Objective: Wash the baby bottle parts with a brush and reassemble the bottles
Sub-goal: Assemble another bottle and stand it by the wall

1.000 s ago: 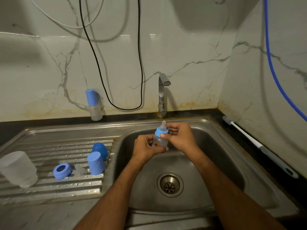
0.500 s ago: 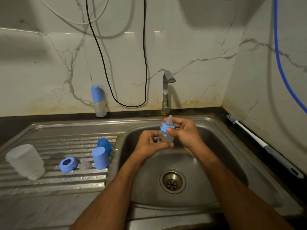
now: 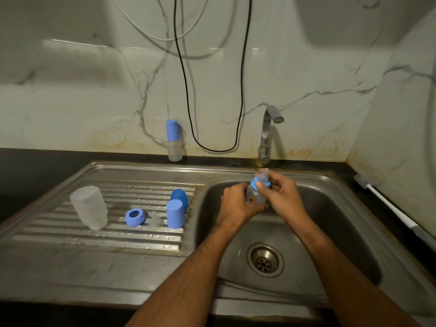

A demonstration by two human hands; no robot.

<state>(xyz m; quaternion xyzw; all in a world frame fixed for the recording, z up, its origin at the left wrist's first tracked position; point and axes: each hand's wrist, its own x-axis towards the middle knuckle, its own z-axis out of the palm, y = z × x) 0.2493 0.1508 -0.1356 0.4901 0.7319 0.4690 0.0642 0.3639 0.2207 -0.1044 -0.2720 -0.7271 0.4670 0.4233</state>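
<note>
Steel sink (image 3: 349, 208) is the landmark here, its basin on the right and its ribbed drainboard (image 3: 94, 234) on the left. Over the basin, just in front of the tap (image 3: 267, 135), both hands hold a small baby bottle (image 3: 256, 197) upright. The left hand (image 3: 238, 204) wraps its fingers round the clear body of the bottle. The right hand (image 3: 282, 194) pinches the blue collar (image 3: 259, 184) at the bottle's neck between thumb and fingers, with the clear teat (image 3: 264, 173) sticking up above it. The drain (image 3: 264, 259) lies in the basin floor below the hands.

On the drainboard sit the loose parts. A frosted bottle body (image 3: 88, 207) stands at the far left, apparently mouth down. Nearer the basin lies a blue ring (image 3: 135, 217), then a clear teat piece (image 3: 155, 220) just beside it, then a blue cap (image 3: 175, 213) standing upright. A darker blue rounded piece (image 3: 179, 198) sits just behind that cap, close to the basin edge. Water drops dot the ribs.

Behind the drainboard, on the dark table against the marble wall, a second bottle with a blue cap (image 3: 174, 140) stands upright. To the right of the basin a white-handled brush (image 3: 391, 208) lies on the table along the side wall, bristles toward the back. A black cable (image 3: 212, 149) loops down the wall beside the tap.
</note>
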